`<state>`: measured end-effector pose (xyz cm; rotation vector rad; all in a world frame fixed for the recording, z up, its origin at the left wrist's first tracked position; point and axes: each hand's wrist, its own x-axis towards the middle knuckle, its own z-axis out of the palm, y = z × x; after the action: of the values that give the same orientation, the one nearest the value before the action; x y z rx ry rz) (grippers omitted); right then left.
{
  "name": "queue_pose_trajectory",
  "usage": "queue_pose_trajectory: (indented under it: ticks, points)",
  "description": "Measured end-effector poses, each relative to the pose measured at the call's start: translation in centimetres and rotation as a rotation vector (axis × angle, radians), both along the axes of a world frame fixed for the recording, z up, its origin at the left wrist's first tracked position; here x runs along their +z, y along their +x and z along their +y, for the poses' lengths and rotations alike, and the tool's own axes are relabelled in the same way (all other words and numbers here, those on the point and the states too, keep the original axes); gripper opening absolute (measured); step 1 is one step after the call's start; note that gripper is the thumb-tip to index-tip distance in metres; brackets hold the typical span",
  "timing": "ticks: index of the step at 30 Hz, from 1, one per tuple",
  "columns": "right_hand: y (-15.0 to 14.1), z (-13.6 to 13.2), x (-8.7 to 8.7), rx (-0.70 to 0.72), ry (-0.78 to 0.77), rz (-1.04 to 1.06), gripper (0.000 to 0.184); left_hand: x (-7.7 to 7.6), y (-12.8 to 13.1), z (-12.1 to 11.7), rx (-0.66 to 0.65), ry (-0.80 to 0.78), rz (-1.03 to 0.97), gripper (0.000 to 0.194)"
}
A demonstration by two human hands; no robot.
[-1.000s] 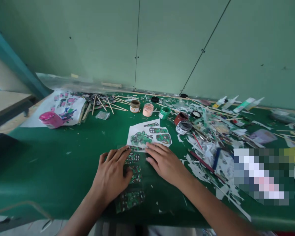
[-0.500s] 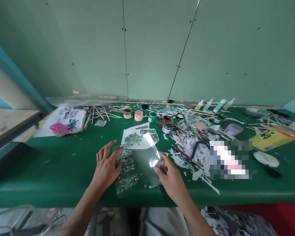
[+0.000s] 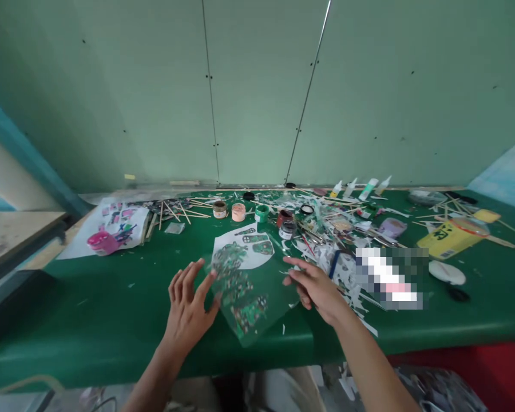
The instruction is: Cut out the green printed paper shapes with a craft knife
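A clear plastic sheet with several green-and-brown painted shapes lies on the green table, overlapping a white paper with printed drawings. My left hand is open at the sheet's left edge, fingers spread, its index finger and thumb by the edge. To the right of the sheet hovers my right hand, index finger stretched out and the others loosely bent, with nothing visible in it. Its fingertips are near the sheet's right edge; whether they touch it I cannot tell.
Open paint jars stand behind the paper. Paper scraps, brushes and sticks cover the right side, with a yellow container beyond. Glue bottles stand near the wall. A pink container sits on paper at left.
The clear sheet has gone from upright in my right hand to lying flat around the painted shapes. My right hand has let go and moved right. The view has shifted slightly.
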<state>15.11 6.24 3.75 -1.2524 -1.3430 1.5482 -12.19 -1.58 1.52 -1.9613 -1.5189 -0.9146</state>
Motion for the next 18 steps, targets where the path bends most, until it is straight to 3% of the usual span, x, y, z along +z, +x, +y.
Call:
queue_pose_trajectory:
  ticks: [2,3,5,7,10,13,18]
  points:
    - [-0.1,1.0,0.6,0.183,0.016,-0.094,0.054,0.3,-0.1,-0.2,-0.071,-0.035,0.066,0.045]
    - [-0.1,1.7,0.9,0.210,0.065,-0.150,0.051,0.5,-0.2,-0.3,-0.112,-0.067,0.102,0.043]
    - [0.1,3.6,1.3,0.109,0.211,-0.285,0.050,0.9,-0.2,-0.2,-0.165,-0.121,0.145,0.045]
    - [0.3,6.2,1.3,-0.128,0.358,-0.446,0.056,1.2,-0.2,-0.1,-0.160,-0.129,0.141,0.045]
    - [-0.2,10.1,0.6,-0.304,0.429,-0.584,0.083,1.3,-0.1,0.0,-0.155,-0.141,0.152,0.046]
    - [-1.5,12.8,-0.3,-0.364,0.469,-0.690,0.093,1.3,0.0,-0.1,-0.161,-0.172,0.165,0.046]
    - [-2.8,13.5,-0.1,-0.412,0.519,-0.747,0.078,1.4,0.0,-0.2,-0.163,-0.159,0.163,0.043]
